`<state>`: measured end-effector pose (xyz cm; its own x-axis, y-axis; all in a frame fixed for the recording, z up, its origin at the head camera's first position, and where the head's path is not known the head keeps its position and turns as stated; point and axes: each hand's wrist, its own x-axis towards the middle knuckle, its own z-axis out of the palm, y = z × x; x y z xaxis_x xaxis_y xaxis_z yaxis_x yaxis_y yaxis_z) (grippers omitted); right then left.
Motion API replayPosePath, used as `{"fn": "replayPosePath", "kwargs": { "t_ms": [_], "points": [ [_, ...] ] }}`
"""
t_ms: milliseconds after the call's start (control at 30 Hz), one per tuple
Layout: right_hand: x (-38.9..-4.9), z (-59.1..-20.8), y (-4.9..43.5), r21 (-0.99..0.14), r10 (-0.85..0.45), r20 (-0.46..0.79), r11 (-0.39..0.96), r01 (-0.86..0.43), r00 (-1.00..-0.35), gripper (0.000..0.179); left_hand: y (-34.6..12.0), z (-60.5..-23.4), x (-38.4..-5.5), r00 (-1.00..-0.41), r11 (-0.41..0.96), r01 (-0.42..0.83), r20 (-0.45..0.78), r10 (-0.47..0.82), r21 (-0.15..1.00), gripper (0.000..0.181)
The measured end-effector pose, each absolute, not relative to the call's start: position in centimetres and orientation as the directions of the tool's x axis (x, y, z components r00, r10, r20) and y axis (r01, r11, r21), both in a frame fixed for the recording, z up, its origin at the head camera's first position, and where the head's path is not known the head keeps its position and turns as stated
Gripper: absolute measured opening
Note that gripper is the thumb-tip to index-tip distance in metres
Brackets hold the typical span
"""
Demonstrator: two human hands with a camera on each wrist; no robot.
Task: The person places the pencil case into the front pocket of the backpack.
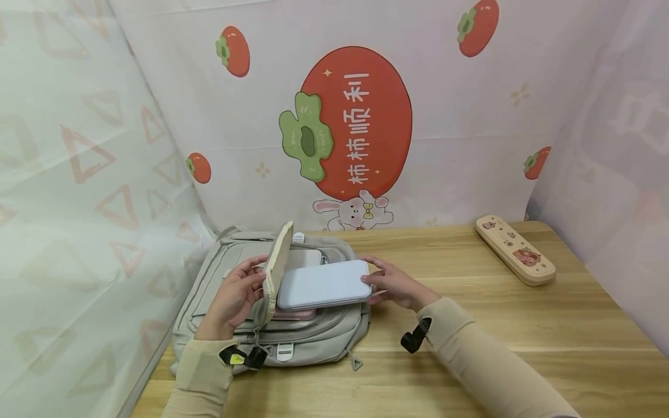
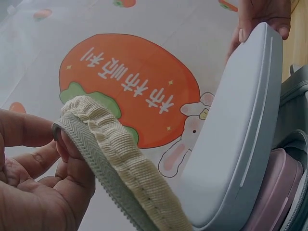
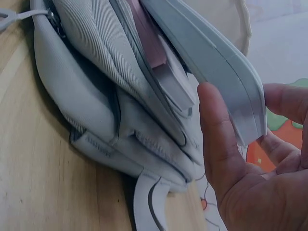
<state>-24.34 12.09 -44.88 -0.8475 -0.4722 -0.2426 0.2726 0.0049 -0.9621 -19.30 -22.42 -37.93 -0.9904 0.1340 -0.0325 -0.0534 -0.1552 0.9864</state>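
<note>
A grey backpack [image 1: 334, 337] lies flat on the wooden table with its zipped compartment open. My left hand [image 1: 237, 296] pinches the zippered edge of the raised flap [image 1: 277, 267], which has a gathered cream lining [image 2: 130, 163]. My right hand [image 1: 389, 284] grips the far end of a pale blue zip case [image 1: 324, 284], thumb on one side and fingers on the other. The case is tilted over the opening, its other end close to the flap. Beneath it, inside the compartment, are a pink case [image 2: 272, 192] and a white flat item [image 1: 307, 258], both partly hidden.
A cream pencil case [image 1: 514, 249] with cartoon prints lies at the table's [image 1: 470, 348] back right. A zip pull [image 1: 355, 363] hangs from the backpack's near side. Printed cloth [image 1: 449, 145] hangs behind the table, with more cloth at both sides.
</note>
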Motion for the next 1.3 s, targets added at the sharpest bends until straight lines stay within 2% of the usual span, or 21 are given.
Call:
{"fn": "replayPosePath", "kwargs": {
  "t_ms": [333,800,1300],
  "points": [
    [-23.5,-45.0,10.6,-0.952,-0.523,-0.225,-0.062,0.3,-0.822,0.067,-22.3,-37.8,-19.5,-0.991,-0.136,-0.064,-0.046,0.128,0.989,0.032],
    [-23.0,-44.7,7.8,-0.946,-0.455,-0.268,-0.045,0.322,-0.849,0.068,-21.7,-37.5,-19.7,-0.992,-0.129,-0.056,-0.041,0.115,0.99,0.034],
    [-21.8,-45.0,4.7,-0.954,-0.461,-0.24,-0.049,0.295,-0.854,0.069,-21.1,-37.8,-19.4,-0.993,-0.126,-0.057,-0.042,0.114,0.99,0.034]
  ]
}}
